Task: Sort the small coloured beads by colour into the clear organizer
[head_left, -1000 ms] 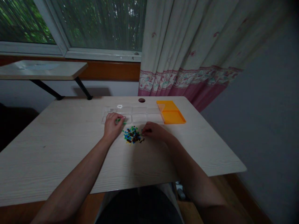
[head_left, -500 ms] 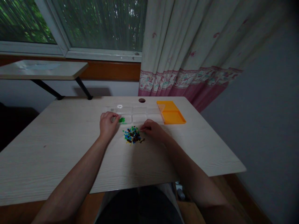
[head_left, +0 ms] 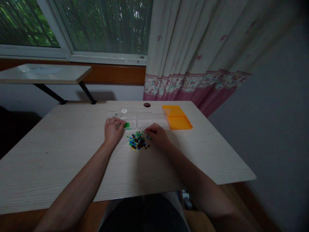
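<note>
A small heap of mixed bricks (head_left: 138,140), blue, green, dark brown and yellow, lies on the table. Behind it stretches a clear plastic box (head_left: 144,123) divided into compartments. Green bricks (head_left: 126,125) sit in its front left compartment. My left hand (head_left: 113,130) is at that compartment, thumb and forefinger pinched together beside the green bricks; whatever they hold is hidden. At the heap's far right edge, my right hand (head_left: 157,134) has its fingers closed in a pinch. What is between those fingertips is too small to make out.
An orange tray or lid (head_left: 180,122) lies at the right end of the clear box. A round hole (head_left: 147,105) is cut near the table's back edge. On the left, a raised shelf (head_left: 45,74) stands on black legs. Curtains (head_left: 169,64) hang behind the table.
My left hand has drawn back left, uncovering the green bricks in the compartment. My right hand has shifted slightly up and left along the heap's edge.
</note>
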A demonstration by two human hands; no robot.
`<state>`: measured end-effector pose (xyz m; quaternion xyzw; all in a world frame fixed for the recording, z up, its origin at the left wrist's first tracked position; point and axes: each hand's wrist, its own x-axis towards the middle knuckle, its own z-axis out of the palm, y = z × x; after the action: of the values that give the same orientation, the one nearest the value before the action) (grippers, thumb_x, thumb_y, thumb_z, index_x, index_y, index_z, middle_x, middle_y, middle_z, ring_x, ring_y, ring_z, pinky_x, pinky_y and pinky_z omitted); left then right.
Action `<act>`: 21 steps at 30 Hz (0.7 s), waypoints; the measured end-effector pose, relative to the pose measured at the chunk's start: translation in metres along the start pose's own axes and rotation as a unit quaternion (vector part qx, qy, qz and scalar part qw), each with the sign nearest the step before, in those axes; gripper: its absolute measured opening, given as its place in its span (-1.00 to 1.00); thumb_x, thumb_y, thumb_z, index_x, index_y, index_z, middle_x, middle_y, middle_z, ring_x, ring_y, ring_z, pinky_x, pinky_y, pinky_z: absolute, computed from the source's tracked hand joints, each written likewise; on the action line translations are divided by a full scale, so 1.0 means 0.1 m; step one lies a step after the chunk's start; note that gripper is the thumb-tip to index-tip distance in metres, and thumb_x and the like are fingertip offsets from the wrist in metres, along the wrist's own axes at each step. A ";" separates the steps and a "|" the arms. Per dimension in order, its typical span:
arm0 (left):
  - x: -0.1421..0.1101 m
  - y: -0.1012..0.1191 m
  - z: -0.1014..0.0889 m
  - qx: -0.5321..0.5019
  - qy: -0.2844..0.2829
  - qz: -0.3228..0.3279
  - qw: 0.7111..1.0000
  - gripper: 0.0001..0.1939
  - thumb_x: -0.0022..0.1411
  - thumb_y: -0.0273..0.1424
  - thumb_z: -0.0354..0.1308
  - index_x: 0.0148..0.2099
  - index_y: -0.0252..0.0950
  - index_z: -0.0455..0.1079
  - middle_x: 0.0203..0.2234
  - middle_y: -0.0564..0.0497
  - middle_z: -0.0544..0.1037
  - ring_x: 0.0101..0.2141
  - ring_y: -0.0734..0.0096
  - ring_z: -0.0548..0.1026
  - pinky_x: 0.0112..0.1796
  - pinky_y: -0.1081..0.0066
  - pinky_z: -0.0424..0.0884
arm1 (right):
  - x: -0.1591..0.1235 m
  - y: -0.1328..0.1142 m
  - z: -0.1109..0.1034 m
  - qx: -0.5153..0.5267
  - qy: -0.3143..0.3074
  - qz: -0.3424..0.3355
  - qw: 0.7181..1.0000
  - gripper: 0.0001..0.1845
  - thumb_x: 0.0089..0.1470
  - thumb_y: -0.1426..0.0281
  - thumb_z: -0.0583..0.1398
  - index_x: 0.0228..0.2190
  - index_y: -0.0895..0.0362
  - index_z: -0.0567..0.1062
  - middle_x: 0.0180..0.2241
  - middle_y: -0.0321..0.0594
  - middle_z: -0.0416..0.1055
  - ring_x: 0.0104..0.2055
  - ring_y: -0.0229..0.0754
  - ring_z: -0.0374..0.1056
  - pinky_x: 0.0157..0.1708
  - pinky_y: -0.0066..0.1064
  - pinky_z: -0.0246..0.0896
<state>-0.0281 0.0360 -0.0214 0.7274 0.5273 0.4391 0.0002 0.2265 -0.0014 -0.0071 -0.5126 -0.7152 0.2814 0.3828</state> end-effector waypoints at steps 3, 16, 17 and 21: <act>-0.01 0.12 -0.02 -0.012 -0.007 0.029 0.999 -0.80 0.32 -0.26 0.14 -0.23 -0.20 0.56 -0.33 -0.04 0.53 -0.19 0.19 0.41 -0.08 0.13 0.32 | 0.00 -0.01 0.00 0.011 0.003 0.006 1.000 -0.89 0.08 0.33 0.29 -0.39 0.09 0.62 -0.35 -0.23 0.43 -0.29 -0.23 0.32 -0.27 -0.39 0.19; -0.08 0.53 -0.04 -0.104 -0.182 0.175 0.962 -0.78 0.40 -0.29 0.01 -0.10 -0.19 0.47 -0.26 -0.03 0.55 -0.16 0.25 0.41 -0.06 0.19 0.31 | -0.03 -0.09 0.05 0.063 -0.010 0.005 0.998 -0.88 0.05 0.31 0.29 -0.42 0.09 0.60 -0.39 -0.28 0.42 -0.31 -0.25 0.32 -0.29 -0.41 0.20; -0.08 0.53 -0.04 -0.105 -0.183 0.173 0.962 -0.78 0.40 -0.28 0.01 -0.12 -0.20 0.46 -0.27 -0.03 0.55 -0.17 0.25 0.41 -0.07 0.20 0.31 | -0.03 -0.10 0.05 0.065 -0.011 0.003 0.998 -0.89 0.05 0.32 0.29 -0.42 0.10 0.60 -0.40 -0.28 0.42 -0.32 -0.26 0.32 -0.29 -0.41 0.20; -0.09 0.54 -0.03 -0.111 -0.185 0.159 0.963 -0.76 0.41 -0.25 -0.01 -0.17 -0.21 0.44 -0.29 -0.04 0.53 -0.16 0.24 0.41 -0.07 0.19 0.32 | -0.03 -0.12 0.05 0.062 -0.020 -0.014 0.998 -0.91 0.07 0.35 0.28 -0.41 0.10 0.61 -0.40 -0.28 0.41 -0.31 -0.26 0.32 -0.29 -0.42 0.20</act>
<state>0.0109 0.0032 -0.0002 0.8659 0.3436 0.3470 0.1083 0.2165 -0.0083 -0.0015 -0.4720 -0.7111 0.3296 0.4036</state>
